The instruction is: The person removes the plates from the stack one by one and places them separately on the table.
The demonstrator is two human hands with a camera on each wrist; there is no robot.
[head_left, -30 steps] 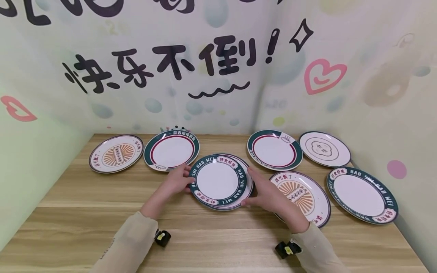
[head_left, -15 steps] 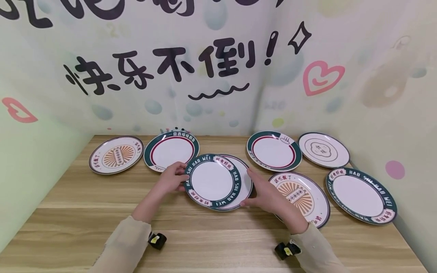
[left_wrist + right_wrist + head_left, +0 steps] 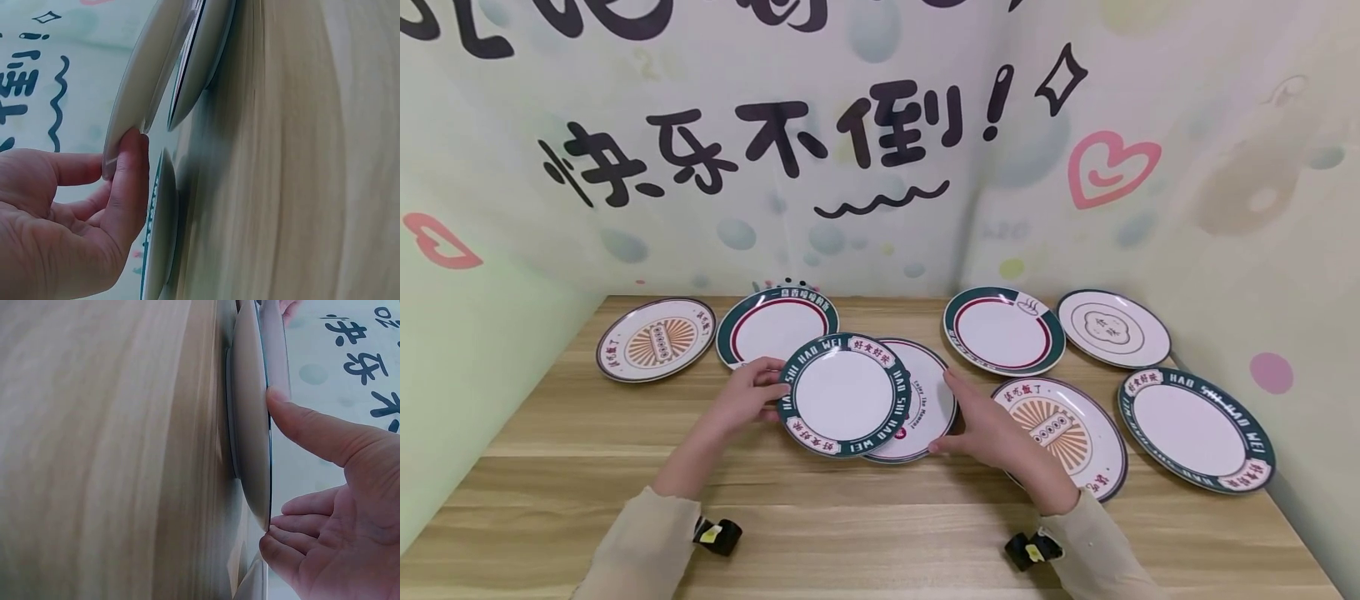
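My left hand [image 3: 747,396] holds a green-rimmed plate [image 3: 844,396] by its left edge. In the left wrist view the thumb and fingers pinch this plate [image 3: 134,81], which is tilted and raised above the table. Under its right part lies a white plate [image 3: 931,404] with a thin dark rim and small print, partly covered. At that plate's right edge, my right hand [image 3: 988,423] spans the rim. Thumb and fingertips touch the lower plate [image 3: 250,412] in the right wrist view, where its foot appears close to the wood.
A sunburst plate [image 3: 658,340] and a green plate with a red ring [image 3: 778,333] stand back left. On the right are another red-ringed plate [image 3: 1003,331], a white emblem plate [image 3: 1112,329], a second sunburst plate [image 3: 1063,437] and a green-rimmed plate [image 3: 1191,429]. A printed cloth [image 3: 700,233] hangs behind.
My left hand has drawn the green-rimmed plate leftward off the white plate, uncovering more of its printed face. The right hand and the white plate have stayed in place.
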